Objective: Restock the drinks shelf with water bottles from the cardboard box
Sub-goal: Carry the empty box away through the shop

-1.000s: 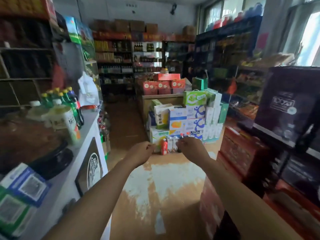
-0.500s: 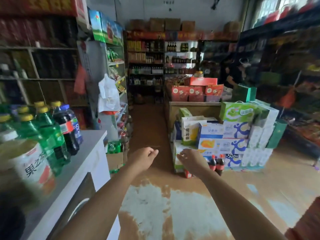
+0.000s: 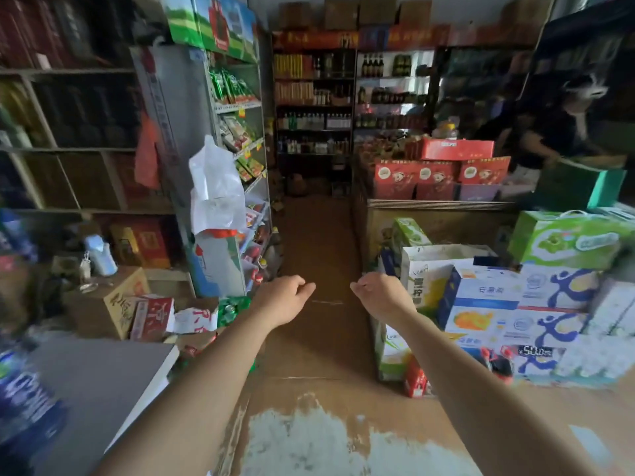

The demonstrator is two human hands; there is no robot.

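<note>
Swinging leftward over the last second, the view has dropped the dark crates on the right and brought the left-hand side of the shop into sight, while both arms have stayed stretched out ahead over the aisle. At the far left, a blurred blue-labelled bottle (image 3: pixel 24 389) stands at the edge of the grey tabletop (image 3: pixel 103 376); it may be a water bottle, but the blur leaves that unsure. Beyond the tabletop a brown cardboard box (image 3: pixel 113 304) sits on the floor beside a red carton (image 3: pixel 153 317) and torn packaging, at the foot of a snack shelf (image 3: pixel 240 132) hung with a white plastic bag (image 3: pixel 213 187). This could be the box the task names, though its contents are hidden. The left hand (image 3: pixel 285 297) hovers above the brown floor (image 3: pixel 319 338) with fingers loosely curled, holding nothing. Just apart from it, the right hand (image 3: pixel 378 293) hangs likewise, loosely curled and empty. Right of the aisle stands a stack of milk cartons (image 3: pixel 488 304), with dark cola bottles (image 3: pixel 494 364) at its base. Judging by this, the person is only turning toward the stock; no bottle is picked up, and which rack is the drinks shelf cannot be told.
</note>
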